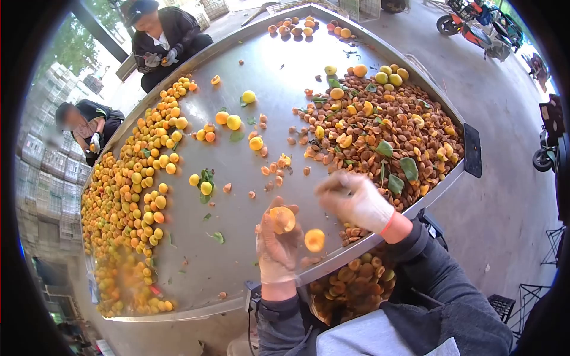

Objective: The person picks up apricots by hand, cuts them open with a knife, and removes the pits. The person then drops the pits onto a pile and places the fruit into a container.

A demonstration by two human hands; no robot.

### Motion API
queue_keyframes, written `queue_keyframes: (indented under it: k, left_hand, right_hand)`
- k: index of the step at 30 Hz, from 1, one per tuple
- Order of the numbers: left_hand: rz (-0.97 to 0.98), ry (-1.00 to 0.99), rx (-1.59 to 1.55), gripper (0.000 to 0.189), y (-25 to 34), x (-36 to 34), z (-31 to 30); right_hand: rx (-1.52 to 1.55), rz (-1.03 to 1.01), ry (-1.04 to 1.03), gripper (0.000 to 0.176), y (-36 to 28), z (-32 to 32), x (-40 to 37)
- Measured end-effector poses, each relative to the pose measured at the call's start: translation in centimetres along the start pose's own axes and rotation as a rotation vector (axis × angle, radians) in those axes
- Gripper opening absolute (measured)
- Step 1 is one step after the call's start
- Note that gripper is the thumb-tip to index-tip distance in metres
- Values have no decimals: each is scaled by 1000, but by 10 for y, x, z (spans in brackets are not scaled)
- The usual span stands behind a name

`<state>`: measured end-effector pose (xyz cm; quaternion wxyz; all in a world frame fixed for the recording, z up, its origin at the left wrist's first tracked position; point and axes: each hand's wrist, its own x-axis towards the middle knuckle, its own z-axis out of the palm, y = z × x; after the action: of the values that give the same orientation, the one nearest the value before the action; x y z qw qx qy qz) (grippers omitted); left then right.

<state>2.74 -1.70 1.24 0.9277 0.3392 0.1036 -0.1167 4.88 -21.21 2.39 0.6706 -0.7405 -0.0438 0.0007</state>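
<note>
My left hand (pixel 278 246), in a light glove, holds an orange apricot half (pixel 282 219) with its cut side showing. Just right of it, another apricot piece (pixel 314 240) appears blurred, low over the metal table (pixel 231 273). My right hand (pixel 356 202), gloved with a red cuff edge, is raised beside the big pile of brown pits (pixel 392 130); its fingers are smeared by motion, and anything in them cannot be made out. Below the table edge, a container of apricot halves (pixel 356 282) sits in front of my body.
Whole apricots (pixel 136 178) are heaped along the table's left side. Loose apricots, pits and leaves (pixel 409 169) lie about the surface. Two people (pixel 160 35) are at the far left edge. Scooters (pixel 481 29) stand beyond the table at the upper right.
</note>
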Motion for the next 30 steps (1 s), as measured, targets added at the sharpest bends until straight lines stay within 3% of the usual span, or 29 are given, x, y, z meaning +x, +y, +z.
queue_keyframes:
  k: [2, 4, 10, 14, 16, 18, 20, 22, 25, 27, 30]
  left_hand:
    - [-37, 47, 50, 52, -10, -2, 6]
    - [-82, 85, 106, 52, -22, -4, 11]
    - [-181, 94, 116, 47, -40, -6, 28]
    - [-162, 125, 240, 43, -45, -6, 32]
    - [-133, 131, 303, 42, -46, -6, 34]
    - [-24, 135, 584, 42, -47, -4, 37]
    - [-71, 146, 556, 41, -47, -4, 41]
    - [-116, 159, 530, 40, -44, 0, 42]
    - [-210, 223, 479, 29, -36, 8, 41]
    - [-361, -31, 34, 38, -32, 9, 32]
    - [-371, 139, -62, 43, -46, 19, 10]
  right_hand:
    - [483, 263, 235, 14, -51, -8, 3]
    - [850, 14, 382, 14, -46, 2, 3]
    - [648, -190, 484, 13, -53, 18, -2]
    - [467, -269, 399, 17, -40, 16, -1]
    - [397, -463, 290, 18, -39, 15, 2]
    - [373, -351, 208, 19, -48, 7, -2]
    - [552, -124, 130, 18, -48, 3, 7]
    - [951, 215, 167, 14, -42, -2, 19]
    - [1087, 182, 250, 15, -13, 6, 29]
    - [1382, 306, 322, 15, -2, 8, 35]
    - [1271, 296, 450, 15, 3, 16, 36]
